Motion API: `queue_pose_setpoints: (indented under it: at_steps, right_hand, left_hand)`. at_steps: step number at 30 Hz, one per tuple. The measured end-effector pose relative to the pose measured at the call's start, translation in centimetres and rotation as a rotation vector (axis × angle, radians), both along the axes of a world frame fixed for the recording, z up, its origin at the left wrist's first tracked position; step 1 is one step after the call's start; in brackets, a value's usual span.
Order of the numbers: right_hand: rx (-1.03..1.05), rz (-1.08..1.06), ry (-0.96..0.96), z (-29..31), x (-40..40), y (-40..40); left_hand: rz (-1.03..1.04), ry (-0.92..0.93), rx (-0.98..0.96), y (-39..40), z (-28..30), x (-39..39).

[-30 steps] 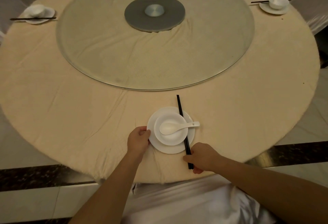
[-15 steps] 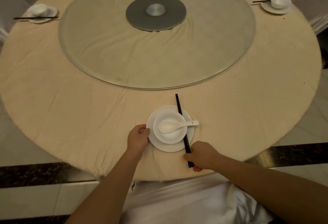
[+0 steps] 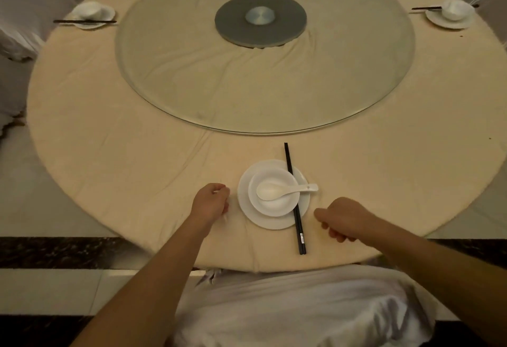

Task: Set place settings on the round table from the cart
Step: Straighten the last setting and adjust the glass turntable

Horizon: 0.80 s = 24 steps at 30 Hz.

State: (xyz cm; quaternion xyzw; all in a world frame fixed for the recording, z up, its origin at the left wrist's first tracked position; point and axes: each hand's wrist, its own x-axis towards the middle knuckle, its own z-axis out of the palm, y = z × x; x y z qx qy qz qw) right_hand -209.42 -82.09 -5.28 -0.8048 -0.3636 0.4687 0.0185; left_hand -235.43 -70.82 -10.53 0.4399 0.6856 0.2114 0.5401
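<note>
A white plate lies near the front edge of the round table, which wears a beige cloth. On the plate stands a white bowl with a white spoon across it. Black chopsticks rest over the plate's right side, pointing away from me. My left hand hovers just left of the plate with loosely curled fingers, holding nothing. My right hand sits right of the chopsticks, fingers loosely curled, apart from them.
A large glass turntable with a grey hub covers the table's middle. Two more place settings lie at the far left and far right. A white-covered chair stands between me and the table; others flank the far sides.
My left hand has let go of the plate's rim and drawn back left. My right hand has released the chopsticks and moved right. The setting stays in place.
</note>
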Motion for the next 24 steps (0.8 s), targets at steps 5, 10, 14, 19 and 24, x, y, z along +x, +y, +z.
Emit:
queue_pose_setpoints:
  at_steps: [5,10,14,19,24]
  right_hand:
    - [0.068,-0.018,-0.032,3.3,-0.6,2.3]
    - [0.226,0.100,-0.111,5.8,-8.7,6.6]
    - [0.371,0.274,-0.281,6.8,-17.9,9.9]
    - [0.548,0.435,-0.532,7.3,-29.4,14.6]
    - [0.684,0.575,-0.644,7.2,-40.1,20.3]
  left_hand:
    - [-0.090,0.121,0.193,0.8,2.1,-5.1]
    - [-0.362,0.491,0.521,1.0,4.2,-12.4]
    - [-0.463,0.738,0.781,1.8,6.0,-21.0]
    - [-0.407,0.884,0.793,4.5,9.2,-34.3]
    - [-0.286,1.030,0.776,7.2,12.8,-46.8]
